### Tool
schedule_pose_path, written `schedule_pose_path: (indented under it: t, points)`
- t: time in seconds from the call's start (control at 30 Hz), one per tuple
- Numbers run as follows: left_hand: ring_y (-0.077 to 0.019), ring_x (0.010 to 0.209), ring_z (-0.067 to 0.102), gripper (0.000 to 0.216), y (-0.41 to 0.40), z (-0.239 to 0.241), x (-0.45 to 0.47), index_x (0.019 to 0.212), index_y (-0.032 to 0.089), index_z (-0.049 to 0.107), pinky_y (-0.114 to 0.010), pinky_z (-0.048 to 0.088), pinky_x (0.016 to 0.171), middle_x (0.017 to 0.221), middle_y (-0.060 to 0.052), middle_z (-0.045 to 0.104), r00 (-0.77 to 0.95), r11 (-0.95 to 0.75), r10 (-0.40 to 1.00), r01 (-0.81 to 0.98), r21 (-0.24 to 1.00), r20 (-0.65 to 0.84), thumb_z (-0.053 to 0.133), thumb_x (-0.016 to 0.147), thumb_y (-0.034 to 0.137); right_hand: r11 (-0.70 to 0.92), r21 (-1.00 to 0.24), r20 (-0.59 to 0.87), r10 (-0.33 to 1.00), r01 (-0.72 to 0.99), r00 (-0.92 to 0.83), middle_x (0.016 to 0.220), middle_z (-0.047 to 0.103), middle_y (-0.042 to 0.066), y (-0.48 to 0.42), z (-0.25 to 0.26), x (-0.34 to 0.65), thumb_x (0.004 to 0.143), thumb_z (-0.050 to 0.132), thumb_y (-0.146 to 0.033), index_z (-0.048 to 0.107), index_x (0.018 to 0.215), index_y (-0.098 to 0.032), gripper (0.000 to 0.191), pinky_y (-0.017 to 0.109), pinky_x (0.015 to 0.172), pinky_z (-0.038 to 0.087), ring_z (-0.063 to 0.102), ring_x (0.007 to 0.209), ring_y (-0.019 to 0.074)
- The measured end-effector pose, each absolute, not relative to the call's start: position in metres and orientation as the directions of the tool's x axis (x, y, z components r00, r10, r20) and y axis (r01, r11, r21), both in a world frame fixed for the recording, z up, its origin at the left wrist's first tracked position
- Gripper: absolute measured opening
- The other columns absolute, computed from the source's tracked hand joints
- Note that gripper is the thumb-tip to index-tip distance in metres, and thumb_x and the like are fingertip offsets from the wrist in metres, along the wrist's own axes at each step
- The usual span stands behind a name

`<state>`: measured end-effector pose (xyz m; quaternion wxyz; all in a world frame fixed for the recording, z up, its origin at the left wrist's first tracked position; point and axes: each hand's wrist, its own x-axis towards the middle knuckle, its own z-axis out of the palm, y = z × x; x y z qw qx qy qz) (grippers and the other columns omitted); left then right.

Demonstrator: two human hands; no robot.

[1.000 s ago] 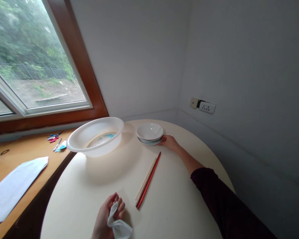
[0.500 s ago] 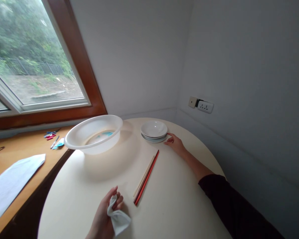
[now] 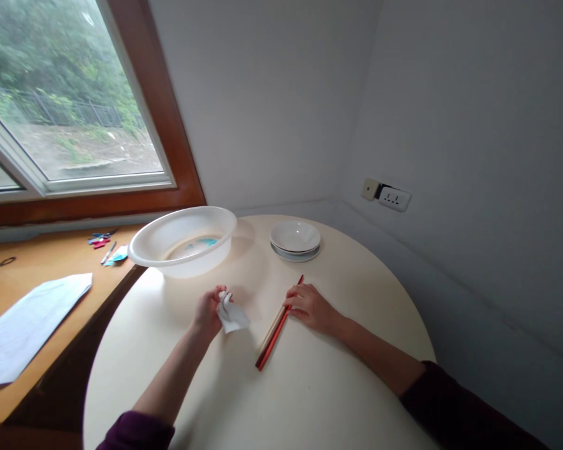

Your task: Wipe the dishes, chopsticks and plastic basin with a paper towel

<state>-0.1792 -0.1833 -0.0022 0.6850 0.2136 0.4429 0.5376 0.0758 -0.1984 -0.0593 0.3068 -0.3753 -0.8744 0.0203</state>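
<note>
My left hand [image 3: 210, 312] is closed on a white tissue or thin cloth [image 3: 233, 315], which hangs from the fingers above the table. My right hand [image 3: 312, 306] has its fingers round the upper part of a bundle of chopsticks [image 3: 273, 340], some pale and some red or dark. The chopsticks lie slanted on the table, with their red tips showing past my fingers. Behind my right hand, white dishes [image 3: 294, 237] are stacked, a shallow bowl on top.
A wide translucent plastic basin [image 3: 182, 269] stands at the table's back left; something blue shows at its bottom. The round cream table [image 3: 347, 387] adjoins a wooden desk [image 3: 60, 262] with a white sheet [image 3: 32, 325], scissors [image 3: 4, 262] and a pen [image 3: 107, 252]. Walls close off the back and right.
My right hand has left the dish stack and come nearer, onto the chopsticks. My left hand has moved forward with the tissue. The view has shifted slightly.
</note>
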Motion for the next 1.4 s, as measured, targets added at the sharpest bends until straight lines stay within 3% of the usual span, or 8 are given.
schedule_pose_path:
  t: [0.13, 0.4, 0.73, 0.9, 1.2, 1.3, 1.4]
  points:
    - [-0.0088, 0.038, 0.047, 0.028, -0.172, -0.016, -0.18, 0.067, 0.016, 0.049, -0.017, 0.036, 0.037, 0.051, 0.005, 0.048, 0.041, 0.362, 0.916, -0.514, 0.777, -0.399, 0.043, 0.046, -0.002, 0.719, -0.275, 0.514, 0.671, 0.638, -0.534, 0.094, 0.063, 0.006, -0.197, -0.059, 0.075, 0.084, 0.055, -0.021, 0.065, 0.09, -0.022, 0.011, 0.035, 0.083, 0.036, 0.056, 0.092, 0.0186]
    - [-0.0118, 0.059, 0.061, 0.027, -0.168, -0.031, -0.185, 0.08, 0.013, 0.053, -0.021, 0.05, 0.058, 0.069, -0.004, 0.063, 0.057, 0.285, 0.949, -0.577, 0.766, -0.31, 0.055, 0.059, -0.004, 0.696, -0.312, 0.465, 0.705, 0.646, -0.535, 0.093, 0.064, 0.006, -0.199, -0.057, 0.074, 0.085, 0.056, -0.024, 0.064, 0.091, -0.022, 0.011, 0.035, 0.084, 0.034, 0.056, 0.093, 0.019]
    - [-0.0131, 0.055, 0.058, 0.04, -0.174, -0.037, -0.183, 0.087, 0.015, 0.053, -0.022, 0.046, 0.052, 0.066, -0.001, 0.062, 0.105, 0.306, 0.951, -0.456, 0.836, -0.29, 0.058, 0.05, 0.0, 0.638, -0.385, 0.338, 0.77, 0.667, -0.541, 0.096, 0.061, 0.006, -0.197, -0.05, 0.071, 0.081, 0.06, -0.018, 0.061, 0.089, -0.02, 0.008, 0.034, 0.086, 0.037, 0.054, 0.095, 0.0191]
    - [-0.0093, 0.049, 0.053, 0.038, -0.173, -0.038, -0.182, 0.085, 0.016, 0.055, -0.02, 0.041, 0.046, 0.064, 0.001, 0.061, 0.108, 0.301, 0.954, -0.368, 0.88, -0.281, 0.059, 0.05, 0.004, 0.637, -0.406, 0.317, 0.77, 0.655, -0.553, 0.092, 0.059, 0.006, -0.2, -0.042, 0.067, 0.08, 0.059, -0.015, 0.059, 0.087, -0.019, 0.007, 0.035, 0.084, 0.039, 0.053, 0.09, 0.0188]
    - [-0.0046, 0.037, 0.039, 0.016, -0.162, -0.031, -0.2, 0.066, 0.015, 0.051, -0.017, 0.03, 0.039, 0.048, 0.005, 0.049, 0.05, 0.33, 0.941, -0.346, 0.879, -0.333, 0.054, 0.053, 0.006, 0.624, -0.42, 0.293, 0.78, 0.659, -0.553, 0.09, 0.056, 0.005, -0.202, -0.039, 0.057, 0.075, 0.066, -0.018, 0.059, 0.082, -0.019, 0.01, 0.034, 0.08, 0.04, 0.05, 0.086, 0.0188]
    - [-0.0059, 0.038, 0.041, 0.014, -0.165, -0.03, -0.2, 0.068, 0.014, 0.054, -0.018, 0.031, 0.038, 0.052, 0.001, 0.055, 0.063, 0.32, 0.947, -0.232, 0.918, -0.314, 0.054, 0.055, 0.008, 0.609, -0.422, 0.253, 0.79, 0.671, -0.558, 0.093, 0.056, 0.005, -0.201, -0.038, 0.055, 0.075, 0.064, -0.017, 0.059, 0.083, -0.02, 0.01, 0.034, 0.082, 0.038, 0.049, 0.087, 0.0185]
    - [-0.0064, 0.04, 0.042, 0.014, -0.171, -0.026, -0.195, 0.071, 0.015, 0.057, -0.019, 0.032, 0.04, 0.061, -0.002, 0.062, 0.07, 0.246, 0.966, 0.033, 0.969, -0.248, 0.052, 0.059, 0.01, 0.593, -0.436, 0.227, 0.8, 0.677, -0.555, 0.097, 0.055, 0.004, -0.201, -0.036, 0.054, 0.075, 0.063, -0.016, 0.057, 0.083, -0.02, 0.01, 0.034, 0.084, 0.037, 0.048, 0.09, 0.0183]
